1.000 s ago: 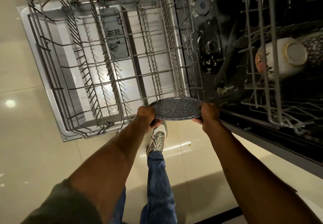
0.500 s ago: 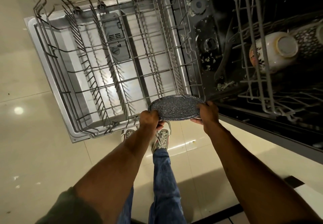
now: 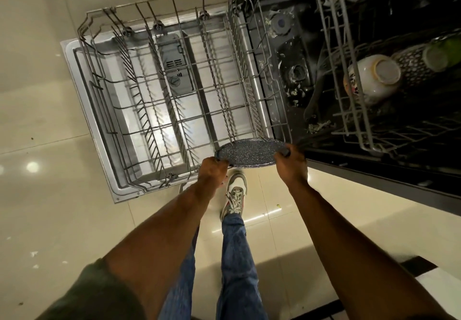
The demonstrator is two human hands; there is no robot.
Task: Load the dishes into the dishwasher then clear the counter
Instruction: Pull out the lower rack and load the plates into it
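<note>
Floor tiles point(image 3: 50, 125) flank the dishwasher point(image 3: 76, 70): left hand point(image 3: 214, 172) and right hand point(image 3: 291, 165) grip 1 speckled plate point(image 3: 249, 152) at the lower rack's point(image 3: 233, 110) near edge, upturned bowls point(image 3: 374, 77) sit in the upper rack point(image 3: 359, 125).

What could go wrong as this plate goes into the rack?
1. The speckled plate is held nearly flat, gripped only at its rim by the left hand and right hand. It could catch on the lower rack wires instead of sliding between tines.
2. If it slips, it may hit the shoe below.
</note>
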